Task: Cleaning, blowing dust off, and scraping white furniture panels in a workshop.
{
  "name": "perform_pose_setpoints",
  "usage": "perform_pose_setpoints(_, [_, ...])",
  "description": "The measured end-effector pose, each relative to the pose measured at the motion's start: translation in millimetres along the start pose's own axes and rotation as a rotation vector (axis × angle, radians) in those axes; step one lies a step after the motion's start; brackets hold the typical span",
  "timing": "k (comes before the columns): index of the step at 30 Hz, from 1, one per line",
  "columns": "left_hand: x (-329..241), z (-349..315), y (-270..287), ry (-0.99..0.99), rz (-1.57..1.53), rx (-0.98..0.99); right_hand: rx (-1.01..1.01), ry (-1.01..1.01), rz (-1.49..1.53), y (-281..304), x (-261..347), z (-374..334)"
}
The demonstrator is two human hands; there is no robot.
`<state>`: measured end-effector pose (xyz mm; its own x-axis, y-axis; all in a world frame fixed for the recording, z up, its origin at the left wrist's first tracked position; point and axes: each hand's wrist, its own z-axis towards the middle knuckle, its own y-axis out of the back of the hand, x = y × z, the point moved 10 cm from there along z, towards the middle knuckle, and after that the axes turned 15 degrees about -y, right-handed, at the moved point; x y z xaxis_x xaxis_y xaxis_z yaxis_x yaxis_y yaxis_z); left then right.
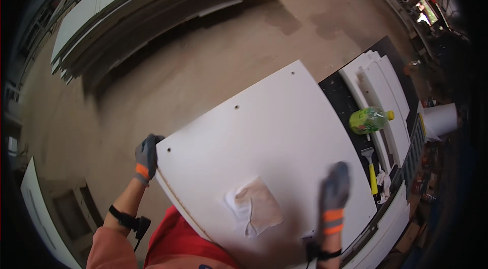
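Observation:
A large white panel [264,131] with small holes along its far edge lies in front of me. My left hand [148,153], in a grey glove with an orange cuff, is closed round the panel's left corner. My right hand [335,185], gloved the same way, is over the right part of the panel. Motion blurs its fingers, and I cannot tell whether it touches the surface. Between the hands, nearer to me, a crumpled white and beige cloth [259,205] rests on the panel.
Right of the panel, a dark surface [335,91] holds stacked white boards [381,86], a green bottle with a yellow cap [368,120] lying on its side, and a scraper with a yellow handle [372,175]. A big stack of panels [152,15] stands at the far left.

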<state>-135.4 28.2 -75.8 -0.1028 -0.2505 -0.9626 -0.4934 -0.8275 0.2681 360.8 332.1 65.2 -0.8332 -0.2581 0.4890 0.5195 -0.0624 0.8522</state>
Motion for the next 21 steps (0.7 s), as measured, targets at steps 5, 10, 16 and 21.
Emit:
perform_pose_setpoints(5, [11,-1,4,-0.067,-0.02,0.068,0.622,0.323,-0.348,-100,153,-153])
perform_pose_setpoints(10, [-34,-3,-10,-0.414,0.309,0.272,0.354,0.377,-0.348,-147,207,-118])
perform_pose_setpoints(16, [24,-19,7,0.185,-0.925,0.121,0.307,0.584,-0.054,-221,307,-68])
perform_pose_setpoints(21, [97,-55,55,0.33,-1.011,0.007,0.705,0.896,0.27,-237,396,-173])
